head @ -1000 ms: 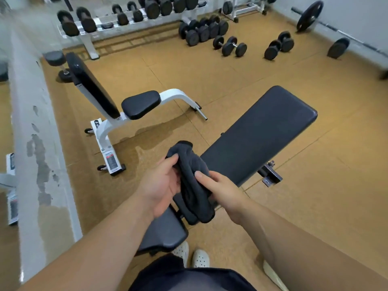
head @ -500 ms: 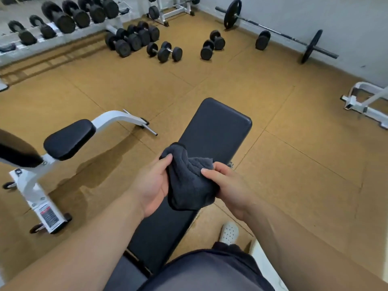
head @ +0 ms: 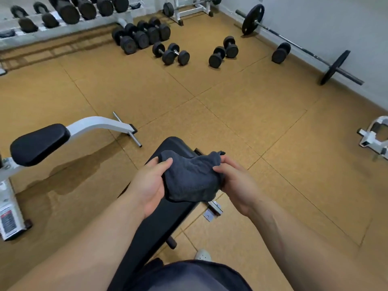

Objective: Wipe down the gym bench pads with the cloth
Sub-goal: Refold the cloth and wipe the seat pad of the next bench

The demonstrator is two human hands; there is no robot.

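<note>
A dark grey cloth [head: 192, 180] is stretched between both hands above the black bench pad [head: 168, 219], which runs from my lap forward. My left hand [head: 150, 185] grips the cloth's left side with the thumb on top. My right hand [head: 237, 181] pinches its right edge. The cloth hangs loose in the middle and hides the pad's far part; only the pad's rounded far end [head: 172, 143] shows beyond it. I cannot tell whether the cloth touches the pad.
A second bench with a black pad [head: 39, 143] and white frame [head: 100, 122] stands on the left. Several dumbbells [head: 171, 53] lie on the cork floor ahead, below a dumbbell rack [head: 63, 15]. A barbell [head: 298, 45] lies along the right wall. A white frame [head: 375, 135] sits at far right.
The view has swung right and the bench now points straight ahead. My hands have pulled apart, spreading the bunched cloth wider over the pad.
</note>
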